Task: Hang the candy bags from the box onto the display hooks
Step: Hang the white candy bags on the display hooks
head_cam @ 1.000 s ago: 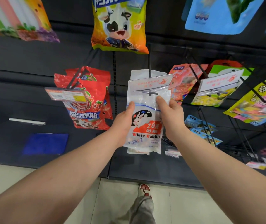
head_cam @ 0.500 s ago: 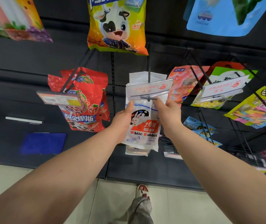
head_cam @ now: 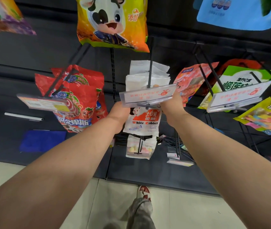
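Head view: the White Rabbit candy bag hangs between the two hands just under the clear price-label holder, at the front tip of the black display hook. The left hand is at the bag's upper left edge and the right hand at its upper right. The label holder covers the fingers of both hands and the bag's top strip, so I cannot tell how tightly they grip or whether the hang hole is over the hook tip yet. The box is not in view.

The main risk, as I judge it, is working blind. With the hole hidden under the label holder, the tip may miss it and push into the film, creasing or tearing the top strip. If either hand lets go before the hole is properly seated, the bag would drop to the floor.

A stack of white bags already fills the rear of the hook. Pushing the new bag back hard could bunch it against them or tip the label holder.

The red candy bags hang near the left forearm and could be knocked when the arm moves.
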Demonstrator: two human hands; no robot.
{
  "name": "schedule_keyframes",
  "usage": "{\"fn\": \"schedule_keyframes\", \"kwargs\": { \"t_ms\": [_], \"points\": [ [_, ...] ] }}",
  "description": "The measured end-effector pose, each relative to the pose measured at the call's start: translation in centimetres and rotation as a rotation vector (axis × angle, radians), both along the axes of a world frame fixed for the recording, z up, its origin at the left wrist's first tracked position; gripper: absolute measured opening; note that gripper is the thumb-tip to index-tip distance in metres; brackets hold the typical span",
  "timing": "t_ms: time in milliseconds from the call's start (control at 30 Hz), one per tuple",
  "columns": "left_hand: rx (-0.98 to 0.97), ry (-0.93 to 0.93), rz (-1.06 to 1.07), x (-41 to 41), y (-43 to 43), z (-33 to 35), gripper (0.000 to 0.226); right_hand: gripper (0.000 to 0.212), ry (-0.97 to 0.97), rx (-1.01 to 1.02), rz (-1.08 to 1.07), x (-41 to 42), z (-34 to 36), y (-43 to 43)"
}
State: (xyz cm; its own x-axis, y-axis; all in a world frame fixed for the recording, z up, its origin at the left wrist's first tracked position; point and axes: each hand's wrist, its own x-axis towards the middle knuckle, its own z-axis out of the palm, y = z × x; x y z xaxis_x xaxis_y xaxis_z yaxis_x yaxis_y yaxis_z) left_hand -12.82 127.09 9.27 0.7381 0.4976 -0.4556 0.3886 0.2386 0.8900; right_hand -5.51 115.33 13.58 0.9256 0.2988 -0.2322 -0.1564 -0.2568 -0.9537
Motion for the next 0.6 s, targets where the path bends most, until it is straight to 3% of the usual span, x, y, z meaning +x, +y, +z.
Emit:
{"fn": "schedule_keyframes", "kwargs": {
  "t_ms": [67, 167, 233, 300, 400, 500, 600],
  "points": [
    [-0.008, -0.009, 0.012, 0.2, 0.0, -0.6, 0.024, 0.011, -0.05, -0.048, 0.023, 0.1, -0.2, -0.1],
    [-0.013, -0.003, 0.05, -0.1, -0.5, -0.4, 0.011, 0.007, -0.137, -0.142, -0.005, -0.2, -0.3, -0.2],
    [0.041, 0.013, 0.081, -0.4, -0.6, -0.3, 0.016, 0.01, -0.197, -0.227, -0.022, -0.5, -0.4, -0.3],
    [0.177, 0.063, 0.104, -0.9, -0.5, -0.3, 0.031, 0.019, -0.236, -0.301, -0.005, -1.1, -0.4, -0.5],
    [0.347, 0.107, 0.06, -2.6, -0.3, -0.4, 0.055, 0.048, -0.211, -0.424, 0.008, -2.2, -0.3, -1.8],
    [0.608, 0.176, -0.093, -5.0, -0.5, -0.5, 0.07, 0.063, -0.297, -0.757, 0.112, -3.6, -0.4, -4.3],
    [1.026, 0.292, -0.276, -7.4, -1.4, -0.2, 0.073, 0.069, -0.486, -1.047, 0.268, -5.6, -0.1, -6.9]
  ]
}}
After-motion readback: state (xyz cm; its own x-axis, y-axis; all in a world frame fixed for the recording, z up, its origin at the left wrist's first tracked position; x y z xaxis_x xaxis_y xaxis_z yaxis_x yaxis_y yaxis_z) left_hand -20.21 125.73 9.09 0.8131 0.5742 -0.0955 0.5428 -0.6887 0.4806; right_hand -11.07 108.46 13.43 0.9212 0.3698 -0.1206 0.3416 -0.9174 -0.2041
